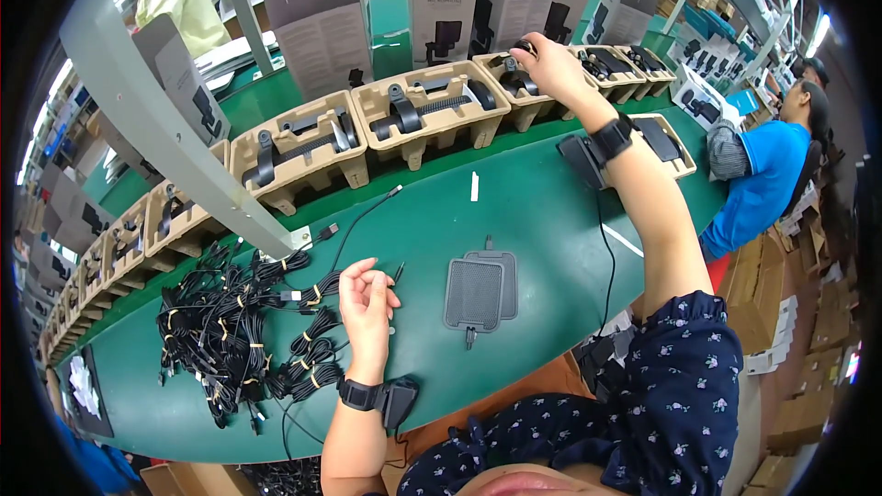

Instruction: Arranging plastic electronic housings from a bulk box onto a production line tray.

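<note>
While the right hand bends over a cardboard tray beyond and to the right of the mesh screens, its fingers sit narrow at a dark part, mostly covered; whether they grip it, I cannot tell. Left of the screens, beside the tangled black cables, the left hand is half curled, its palm hidden, contents unclear. The upper screen covers most of the lower one.

A tray sits under the right hand; cables lie left of the left hand, pads to its right.
</note>
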A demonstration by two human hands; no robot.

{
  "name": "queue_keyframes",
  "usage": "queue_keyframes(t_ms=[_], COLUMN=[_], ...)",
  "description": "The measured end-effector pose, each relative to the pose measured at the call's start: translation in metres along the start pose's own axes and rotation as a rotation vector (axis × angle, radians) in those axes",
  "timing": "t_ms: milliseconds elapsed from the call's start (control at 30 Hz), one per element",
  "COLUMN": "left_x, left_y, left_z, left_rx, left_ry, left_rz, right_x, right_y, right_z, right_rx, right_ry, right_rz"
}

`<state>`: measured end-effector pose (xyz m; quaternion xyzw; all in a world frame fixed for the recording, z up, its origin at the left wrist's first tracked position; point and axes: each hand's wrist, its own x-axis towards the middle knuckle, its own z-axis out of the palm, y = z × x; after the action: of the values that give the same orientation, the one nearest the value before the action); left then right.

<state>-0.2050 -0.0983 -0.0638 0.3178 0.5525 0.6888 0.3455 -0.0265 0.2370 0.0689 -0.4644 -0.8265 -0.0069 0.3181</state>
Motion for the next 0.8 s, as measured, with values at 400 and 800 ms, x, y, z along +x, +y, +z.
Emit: queue_keyframes(t_ms=[400, 800], left_x=[0.001, -0.006], left_y=[-0.003, -0.008], left_z=[-0.011, -0.024], left_rx=[0.111, 0.152], left_ry=[0.016, -0.018], left_rz=[-0.051, -0.038], right_x=[0.041, 0.031], right_y=[0.018, 0.045], right_z=[0.081, 0.118], right_rx=[-0.268, 0.212], right_ry=[-0.307, -0.060], right_rz=[-0.007, 0.108])
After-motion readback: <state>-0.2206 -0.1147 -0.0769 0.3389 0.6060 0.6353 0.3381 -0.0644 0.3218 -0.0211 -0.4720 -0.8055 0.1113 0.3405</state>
